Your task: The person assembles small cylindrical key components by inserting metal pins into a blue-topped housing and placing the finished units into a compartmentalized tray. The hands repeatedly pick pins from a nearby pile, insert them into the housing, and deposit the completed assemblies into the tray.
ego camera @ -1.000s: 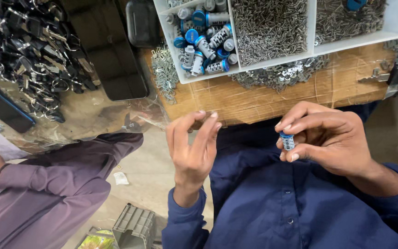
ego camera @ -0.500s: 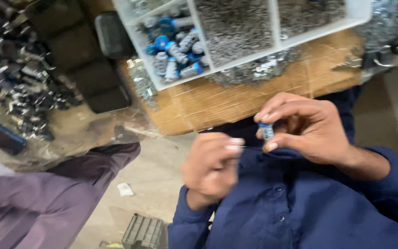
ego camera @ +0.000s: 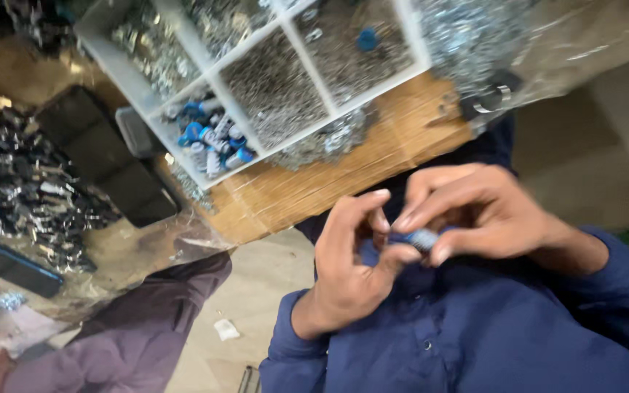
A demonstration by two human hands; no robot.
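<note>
I am pinching a small blue part (ego camera: 422, 239) between both hands: right hand (ego camera: 485, 215) fingertips pressing it, left hand (ego camera: 354, 266) thumb touching it.

two hands in view, left hand (ego camera: 351, 269) and right hand (ego camera: 475, 211). one small blue-and-silver cylinder (ego camera: 420, 239) between them. one white divided tray (ego camera: 212, 69); four compartments show clearly, others cut off by the frame. one compartment holds blue-capped cylinders (ego camera: 212, 142), roughly ten, blurred. one loose blue cap (ego camera: 367, 40). small metal parts beyond counting. one purple sleeve (ego camera: 132, 335).
</note>
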